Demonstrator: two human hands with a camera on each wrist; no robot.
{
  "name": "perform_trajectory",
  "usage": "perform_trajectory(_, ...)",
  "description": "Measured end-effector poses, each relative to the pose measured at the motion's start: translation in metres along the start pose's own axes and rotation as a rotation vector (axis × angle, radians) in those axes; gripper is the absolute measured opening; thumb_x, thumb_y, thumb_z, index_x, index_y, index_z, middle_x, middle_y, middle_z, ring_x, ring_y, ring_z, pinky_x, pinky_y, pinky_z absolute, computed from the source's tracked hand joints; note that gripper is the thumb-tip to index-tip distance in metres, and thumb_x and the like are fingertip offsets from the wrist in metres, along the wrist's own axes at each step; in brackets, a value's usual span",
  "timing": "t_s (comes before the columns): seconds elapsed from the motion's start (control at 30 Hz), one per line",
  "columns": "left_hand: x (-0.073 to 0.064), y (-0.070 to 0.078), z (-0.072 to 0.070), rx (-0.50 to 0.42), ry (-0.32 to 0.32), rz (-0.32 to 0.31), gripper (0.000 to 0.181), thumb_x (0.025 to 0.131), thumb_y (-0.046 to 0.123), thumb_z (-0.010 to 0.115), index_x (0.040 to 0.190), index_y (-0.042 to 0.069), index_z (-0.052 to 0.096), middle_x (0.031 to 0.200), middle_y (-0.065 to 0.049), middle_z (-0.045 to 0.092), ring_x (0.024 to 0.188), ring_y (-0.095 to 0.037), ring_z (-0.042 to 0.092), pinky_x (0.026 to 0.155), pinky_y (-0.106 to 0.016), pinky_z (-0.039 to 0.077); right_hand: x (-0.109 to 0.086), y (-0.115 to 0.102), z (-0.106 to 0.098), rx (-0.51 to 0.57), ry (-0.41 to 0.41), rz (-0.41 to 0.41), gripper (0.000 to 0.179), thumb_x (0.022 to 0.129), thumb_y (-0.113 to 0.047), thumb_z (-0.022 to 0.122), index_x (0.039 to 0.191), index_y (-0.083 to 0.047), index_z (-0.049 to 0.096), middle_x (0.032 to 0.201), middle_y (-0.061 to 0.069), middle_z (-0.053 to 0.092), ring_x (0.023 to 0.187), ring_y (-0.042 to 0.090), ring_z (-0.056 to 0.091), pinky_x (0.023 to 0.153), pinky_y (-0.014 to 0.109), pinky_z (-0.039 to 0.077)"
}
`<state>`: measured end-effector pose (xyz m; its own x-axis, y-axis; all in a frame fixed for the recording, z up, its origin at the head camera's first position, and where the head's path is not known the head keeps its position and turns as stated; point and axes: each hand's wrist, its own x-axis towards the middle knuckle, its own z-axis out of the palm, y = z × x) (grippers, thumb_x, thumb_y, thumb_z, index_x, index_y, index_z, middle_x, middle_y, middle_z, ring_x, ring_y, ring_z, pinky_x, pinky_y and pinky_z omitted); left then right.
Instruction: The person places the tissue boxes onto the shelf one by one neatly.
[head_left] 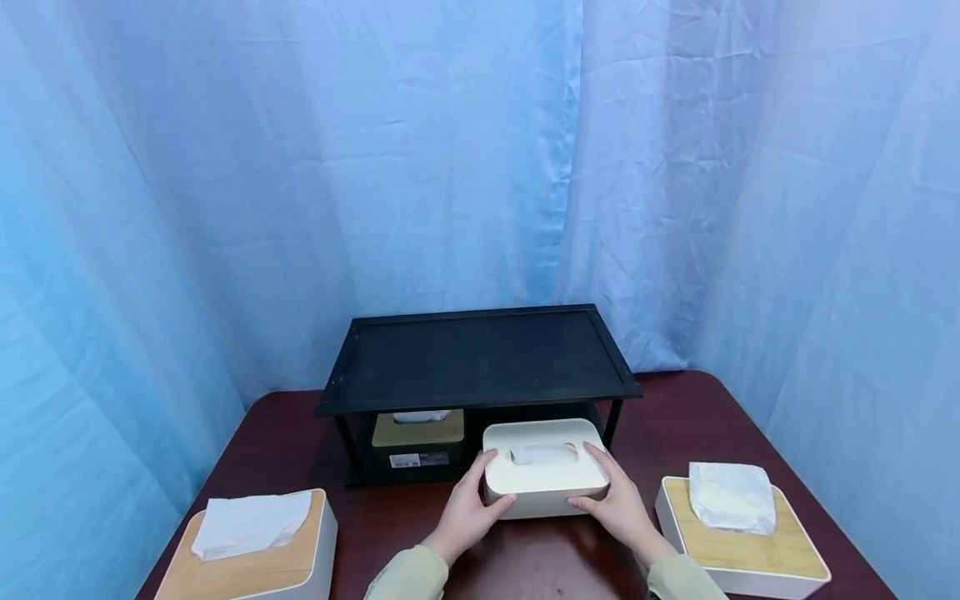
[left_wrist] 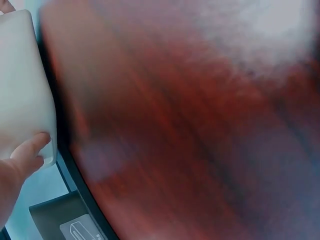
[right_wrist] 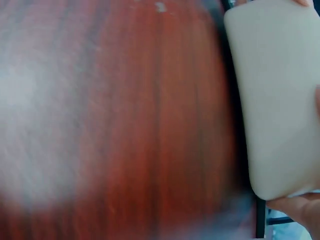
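Observation:
A cream tissue box with an oval slot in its lid is held between my two hands, in front of the right half of a low black rack. My left hand grips its left end, thumb on the front face. The right hand grips the opposite end the same way. In the left wrist view the left fingers lie against a corner of the box. The right wrist view has the box's pale side and part of the right hand.
The black rack has a raised flat top. A tissue box with a wooden lid sits on its lower shelf, left side. Two white tissue boxes with wooden lids stand at the front left and front right of the dark red table.

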<state>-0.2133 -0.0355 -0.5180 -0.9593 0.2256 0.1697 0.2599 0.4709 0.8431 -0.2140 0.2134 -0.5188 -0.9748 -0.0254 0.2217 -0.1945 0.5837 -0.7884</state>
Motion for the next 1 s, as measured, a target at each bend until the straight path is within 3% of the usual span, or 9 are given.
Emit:
perform_trajectory(0.17, 0.008, 0.003, -0.001, 0.006, 0.019, -0.008, 0.068, 0.086, 0.027, 0.07, 0.142, 0.006, 0.038, 0.143, -0.018, 0.044, 0.131, -0.032, 0.044, 0.103, -0.048, 0.039, 0.006, -0.001, -0.004, -0.035, -0.013, -0.022, 0.08, 0.07, -0.008, 0.082, 0.14, -0.002, 0.042, 0.144, 0.026, 0.039, 0.132, 0.043, 0.038, 0.103, 0.056, 0.035)
perform_trajectory(0.47, 0.023, 0.009, -0.001, -0.008, 0.091, -0.023, 0.056, 0.09, 0.025, 0.065, 0.137, 0.003, 0.043, 0.133, -0.02, 0.052, 0.122, -0.032, 0.051, 0.099, -0.048, 0.043, 0.017, -0.008, -0.002, -0.007, 0.011, 0.082, 0.076, 0.077, -0.014, 0.078, 0.142, -0.004, 0.039, 0.145, 0.024, 0.038, 0.13, 0.04, 0.041, 0.101, 0.052, 0.04)
perform_trajectory(1.0, 0.041, 0.012, -0.001, 0.002, 0.127, -0.065, 0.059, 0.09, 0.024, 0.065, 0.138, -0.001, 0.043, 0.132, -0.025, 0.051, 0.122, -0.037, 0.049, 0.1, -0.049, 0.041, 0.032, -0.009, 0.011, -0.058, 0.165, 0.041, 0.065, 0.074, -0.011, 0.08, 0.131, 0.0, 0.051, 0.129, 0.028, 0.052, 0.121, 0.042, 0.048, 0.098, 0.053, 0.04)
